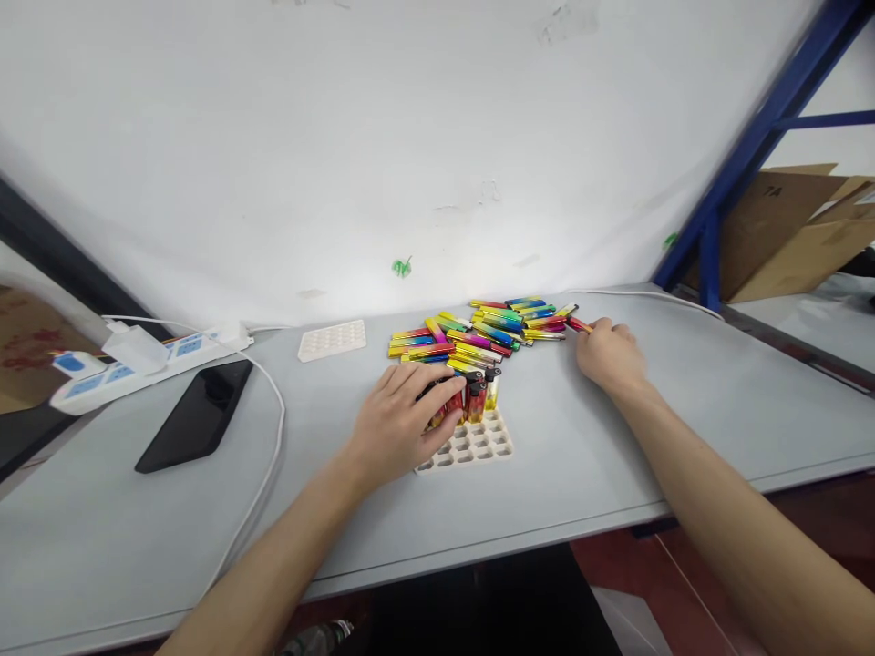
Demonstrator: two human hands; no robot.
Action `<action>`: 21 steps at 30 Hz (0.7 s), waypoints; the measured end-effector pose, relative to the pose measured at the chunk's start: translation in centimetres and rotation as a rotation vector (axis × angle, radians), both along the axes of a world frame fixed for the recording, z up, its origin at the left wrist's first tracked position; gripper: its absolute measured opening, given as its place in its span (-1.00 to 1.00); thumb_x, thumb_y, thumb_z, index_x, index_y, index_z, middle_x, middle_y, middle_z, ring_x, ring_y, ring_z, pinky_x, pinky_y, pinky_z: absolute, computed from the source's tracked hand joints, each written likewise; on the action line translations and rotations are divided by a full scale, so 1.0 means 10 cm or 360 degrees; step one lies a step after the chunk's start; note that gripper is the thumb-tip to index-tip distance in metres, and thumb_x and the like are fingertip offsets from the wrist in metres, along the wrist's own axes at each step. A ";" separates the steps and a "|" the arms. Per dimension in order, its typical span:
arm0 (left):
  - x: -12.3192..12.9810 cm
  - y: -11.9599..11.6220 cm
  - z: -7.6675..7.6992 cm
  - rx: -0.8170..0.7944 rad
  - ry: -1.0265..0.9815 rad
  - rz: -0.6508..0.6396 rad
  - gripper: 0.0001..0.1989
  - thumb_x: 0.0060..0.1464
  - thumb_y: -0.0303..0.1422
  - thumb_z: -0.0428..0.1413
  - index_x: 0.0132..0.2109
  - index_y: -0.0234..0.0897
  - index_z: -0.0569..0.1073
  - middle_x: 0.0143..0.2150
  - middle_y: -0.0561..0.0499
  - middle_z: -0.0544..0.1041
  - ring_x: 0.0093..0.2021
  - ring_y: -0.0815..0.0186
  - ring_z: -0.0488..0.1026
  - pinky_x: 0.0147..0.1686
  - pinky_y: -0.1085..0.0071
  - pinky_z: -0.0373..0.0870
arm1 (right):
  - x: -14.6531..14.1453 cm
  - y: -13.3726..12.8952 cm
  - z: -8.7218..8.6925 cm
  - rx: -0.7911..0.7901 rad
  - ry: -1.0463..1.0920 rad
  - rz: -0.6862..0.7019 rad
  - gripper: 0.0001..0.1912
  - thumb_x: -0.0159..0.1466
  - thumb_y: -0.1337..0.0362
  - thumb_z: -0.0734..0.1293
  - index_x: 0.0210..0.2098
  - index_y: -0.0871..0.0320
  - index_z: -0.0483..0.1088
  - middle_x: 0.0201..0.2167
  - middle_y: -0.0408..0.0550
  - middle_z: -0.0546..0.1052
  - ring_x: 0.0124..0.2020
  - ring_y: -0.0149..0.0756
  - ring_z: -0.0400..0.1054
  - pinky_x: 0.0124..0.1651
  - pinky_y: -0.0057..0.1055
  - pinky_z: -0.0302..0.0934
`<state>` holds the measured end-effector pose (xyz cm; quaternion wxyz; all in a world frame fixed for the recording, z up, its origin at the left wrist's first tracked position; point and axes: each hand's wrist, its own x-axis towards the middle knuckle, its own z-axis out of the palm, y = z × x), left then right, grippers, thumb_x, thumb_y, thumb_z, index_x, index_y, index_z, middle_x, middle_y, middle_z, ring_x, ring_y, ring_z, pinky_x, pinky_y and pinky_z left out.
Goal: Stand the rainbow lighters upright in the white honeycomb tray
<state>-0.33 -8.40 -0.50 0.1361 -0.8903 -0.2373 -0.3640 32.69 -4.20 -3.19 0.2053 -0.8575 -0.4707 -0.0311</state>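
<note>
My left hand (403,421) is closed around lighters at the far left part of a white tray (502,448) with rows of holes; its fingers hide part of what they grip. Beside its fingertips, red and yellow lighters (477,404) with black tops stand upright in the tray's back holes. The front holes hold nothing. My right hand (611,355) is to the right of a loose pile of shiny multicoloured lighters (502,321), pinching a red lighter (580,325) whose end sticks out to the left.
A second white holed tray (333,340) lies back left. A black phone (198,415), a power strip (157,364) with plugs, and a white cable (279,437) occupy the left side. Behind the table (567,492) rises a white wall (355,164). Cardboard boxes (779,228) stand beyond a blue frame (711,246).
</note>
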 end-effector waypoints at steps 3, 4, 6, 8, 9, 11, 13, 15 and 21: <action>-0.01 0.01 0.00 -0.0028 -0.0016 -0.0007 -0.71 0.13 -0.41 0.15 0.03 -0.22 0.44 -0.03 -0.09 0.55 -0.07 0.20 0.45 -0.05 0.21 0.42 | 0.02 -0.02 0.06 0.0082 -0.0001 -0.0018 -0.59 0.35 0.21 0.06 -0.02 0.33 0.37 -0.03 0.40 0.41 0.00 0.13 0.35 -0.05 -0.07 0.22; -0.01 0.01 -0.01 -0.0041 -0.0026 -0.0006 -0.71 0.13 -0.41 0.15 0.03 -0.22 0.44 -0.03 -0.08 0.55 -0.08 0.20 0.45 -0.05 0.21 0.42 | 0.02 -0.03 0.08 0.0130 0.0025 -0.0025 -0.61 0.34 0.21 0.07 -0.05 0.31 0.39 -0.04 0.37 0.43 -0.02 0.11 0.36 -0.06 -0.09 0.22; -0.01 0.01 -0.01 -0.0069 -0.0049 0.0002 -0.71 0.14 -0.40 0.15 0.03 -0.21 0.44 -0.05 -0.08 0.55 -0.08 0.20 0.45 -0.06 0.21 0.42 | 0.02 -0.03 0.13 0.0261 0.0186 0.0006 -0.65 0.32 0.20 0.11 -0.09 0.23 0.41 -0.11 0.25 0.50 -0.11 0.03 0.40 -0.12 -0.14 0.24; -0.02 0.01 -0.01 -0.0110 -0.0066 0.0007 -0.72 0.14 -0.40 0.14 0.02 -0.20 0.45 -0.05 -0.07 0.55 -0.09 0.20 0.45 -0.06 0.20 0.42 | -0.02 -0.04 0.18 0.0435 0.0514 0.0114 -0.71 0.28 0.17 0.16 -0.13 0.15 0.39 -0.20 0.12 0.55 -0.23 -0.07 0.43 -0.23 -0.20 0.27; -0.02 0.01 -0.01 -0.0138 -0.0075 0.0008 -0.73 0.14 -0.39 0.14 0.02 -0.19 0.45 -0.05 -0.07 0.55 -0.08 0.20 0.44 -0.05 0.20 0.42 | -0.05 -0.04 0.20 0.0514 0.0723 0.0195 -0.75 0.26 0.16 0.20 -0.15 0.12 0.38 -0.25 0.06 0.57 -0.30 -0.13 0.43 -0.29 -0.24 0.28; -0.02 0.01 0.00 -0.0203 -0.0106 0.0012 -0.74 0.15 -0.39 0.14 0.01 -0.20 0.45 -0.06 -0.07 0.54 -0.08 0.20 0.43 -0.05 0.20 0.42 | -0.13 -0.05 0.22 0.0627 0.1135 0.0385 -0.81 0.22 0.16 0.26 -0.22 0.10 0.33 -0.30 0.00 0.58 -0.40 -0.22 0.42 -0.38 -0.29 0.30; -0.02 0.00 0.00 -0.0280 -0.0136 0.0024 -0.74 0.15 -0.39 0.13 0.01 -0.21 0.45 -0.07 -0.07 0.53 -0.07 0.20 0.42 -0.04 0.20 0.42 | -0.23 -0.08 0.23 0.0669 0.1459 0.0572 -0.83 0.18 0.20 0.32 -0.27 0.09 0.28 -0.33 -0.03 0.58 -0.46 -0.29 0.42 -0.39 -0.30 0.35; -0.02 0.00 0.00 -0.0345 -0.0152 0.0032 -0.75 0.16 -0.39 0.13 0.01 -0.21 0.45 -0.08 -0.07 0.53 -0.07 0.20 0.42 -0.04 0.21 0.42 | -0.31 -0.11 0.23 0.0680 0.1658 0.0687 -0.79 0.15 0.24 0.35 -0.25 0.09 0.25 -0.34 -0.06 0.57 -0.48 -0.31 0.44 -0.36 -0.28 0.40; -0.02 0.00 0.00 -0.0396 -0.0169 0.0021 -0.75 0.17 -0.39 0.12 0.01 -0.21 0.43 -0.09 -0.06 0.51 -0.07 0.21 0.42 -0.03 0.23 0.42 | -0.50 -0.16 0.26 0.0569 0.1921 0.0855 -0.74 0.09 0.32 0.36 -0.20 0.10 0.36 -0.42 -0.17 0.45 -0.45 -0.35 0.41 -0.40 -0.33 0.41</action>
